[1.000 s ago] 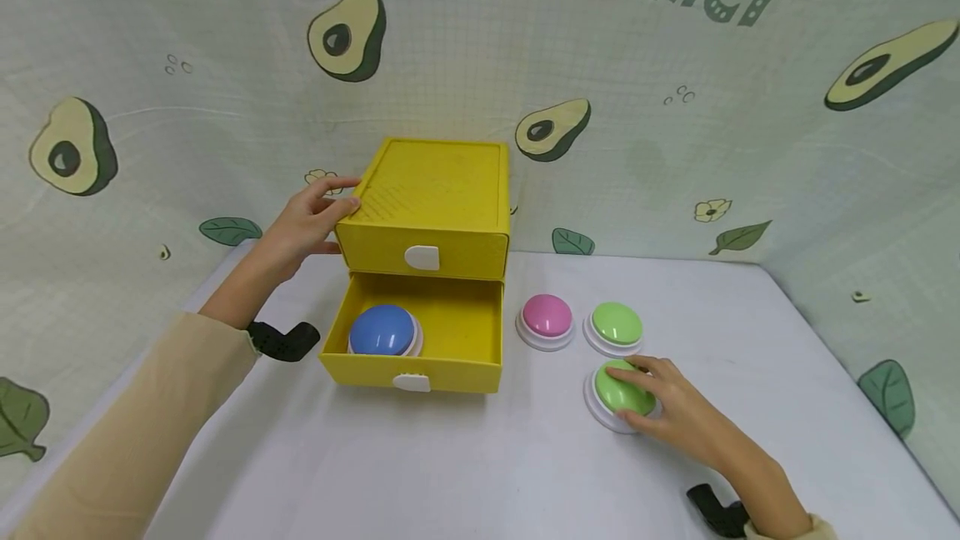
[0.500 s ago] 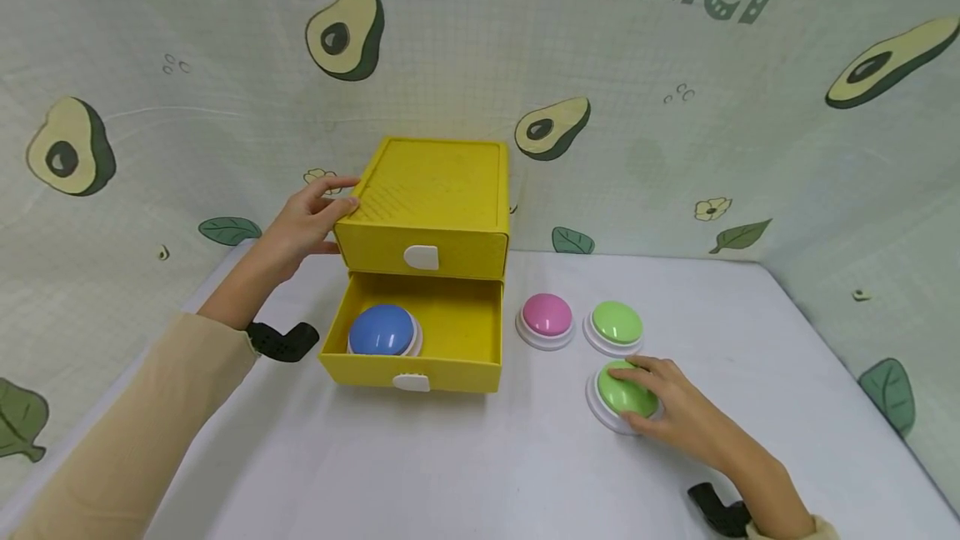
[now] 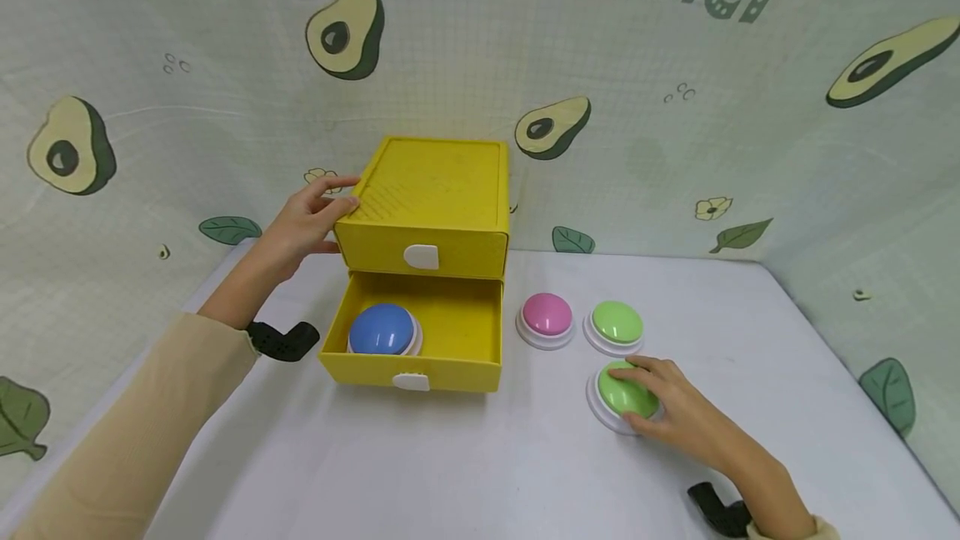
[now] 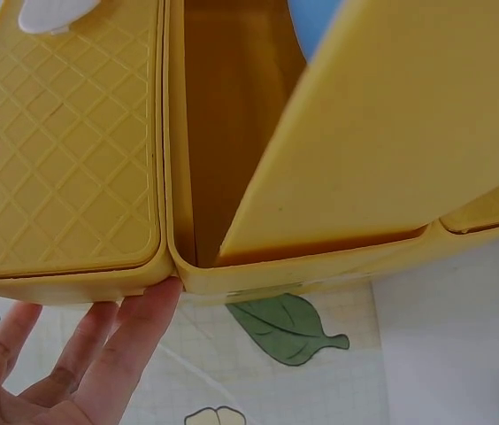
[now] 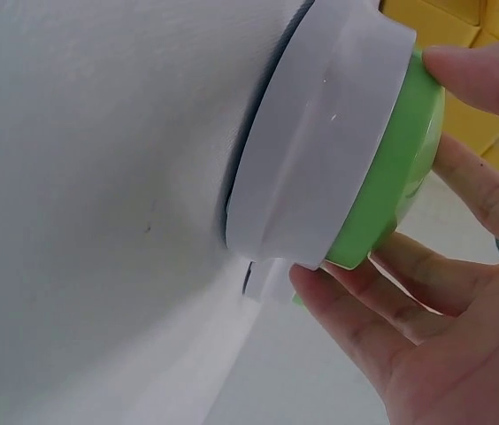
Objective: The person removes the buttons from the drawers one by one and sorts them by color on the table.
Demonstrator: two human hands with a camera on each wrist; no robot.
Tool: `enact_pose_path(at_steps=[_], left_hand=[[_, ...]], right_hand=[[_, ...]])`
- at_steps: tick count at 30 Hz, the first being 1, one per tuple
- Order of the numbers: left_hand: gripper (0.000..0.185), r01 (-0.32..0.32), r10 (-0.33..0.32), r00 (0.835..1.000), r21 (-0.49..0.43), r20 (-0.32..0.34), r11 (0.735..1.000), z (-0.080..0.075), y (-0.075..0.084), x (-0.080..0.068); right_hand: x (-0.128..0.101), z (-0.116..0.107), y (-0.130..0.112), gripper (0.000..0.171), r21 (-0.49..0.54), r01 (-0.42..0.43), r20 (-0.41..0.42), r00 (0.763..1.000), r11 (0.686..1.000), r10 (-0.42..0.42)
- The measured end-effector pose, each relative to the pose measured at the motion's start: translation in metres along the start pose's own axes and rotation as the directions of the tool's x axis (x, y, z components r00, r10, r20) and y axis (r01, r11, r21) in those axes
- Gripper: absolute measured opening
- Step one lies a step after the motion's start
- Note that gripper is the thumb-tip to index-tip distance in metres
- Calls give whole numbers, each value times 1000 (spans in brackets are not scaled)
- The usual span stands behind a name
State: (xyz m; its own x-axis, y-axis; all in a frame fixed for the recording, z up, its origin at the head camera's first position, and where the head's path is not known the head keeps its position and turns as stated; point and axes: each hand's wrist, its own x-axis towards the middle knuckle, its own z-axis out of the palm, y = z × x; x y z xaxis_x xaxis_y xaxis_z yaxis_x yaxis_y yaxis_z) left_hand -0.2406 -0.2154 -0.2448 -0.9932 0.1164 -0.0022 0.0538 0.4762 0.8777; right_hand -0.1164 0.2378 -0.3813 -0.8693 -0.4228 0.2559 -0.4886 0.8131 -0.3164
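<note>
The nearer green button (image 3: 624,394) sits on the white table (image 3: 480,473), right of the yellow drawer box (image 3: 431,215) and closest to the person of the three loose buttons. It has a green dome on a white base. The right hand (image 3: 678,411) lies over it from the right, fingers curled around the dome and down to the rim of the base; in the right wrist view the same green button (image 5: 347,159) shows thumb and fingertips wrapped on its edge, the base still in contact with the cloth.

Just behind it stands a second green button (image 3: 616,325), and left of that, almost touching, a pink button (image 3: 547,317). Both stand free of any hand.

The drawer box has two levels. Its upper drawer (image 3: 423,250) is closed, white tab forward. The lower drawer (image 3: 416,340) is pulled out toward the person, and a blue button (image 3: 382,330) lies in its left half. The left hand (image 3: 307,219) rests against the box's upper left corner, fingers fairly straight along the side and top edge, thumb on the lid; in the left wrist view the fingertips (image 4: 134,328) touch the yellow rim without closing round it.

A backdrop printed with avocados (image 3: 345,32) encloses the table
</note>
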Motion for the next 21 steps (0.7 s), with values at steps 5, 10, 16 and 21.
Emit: enact_pose_path(at_steps=[5,10,16,21], left_hand=[[54,3,-3,1000,-6,5,1000,0,0,0],[54,6,-6,1000,-3,5,1000,-1,1,0],[54,12,-11,1000,-15,8,1000,-1,1,0],[54,9,-9,1000,-17,9,1000,-1,0,1]], right_hand=[[1,0,2,50,10,-2,14,1000,1000,2],[1,-1,1,50,15,-6,25,1000,1000,6],[1,-7,-10,46,61,-9,0,1000,998,9],[4,-14,-26,41,41,38,-52,998,998,-36]])
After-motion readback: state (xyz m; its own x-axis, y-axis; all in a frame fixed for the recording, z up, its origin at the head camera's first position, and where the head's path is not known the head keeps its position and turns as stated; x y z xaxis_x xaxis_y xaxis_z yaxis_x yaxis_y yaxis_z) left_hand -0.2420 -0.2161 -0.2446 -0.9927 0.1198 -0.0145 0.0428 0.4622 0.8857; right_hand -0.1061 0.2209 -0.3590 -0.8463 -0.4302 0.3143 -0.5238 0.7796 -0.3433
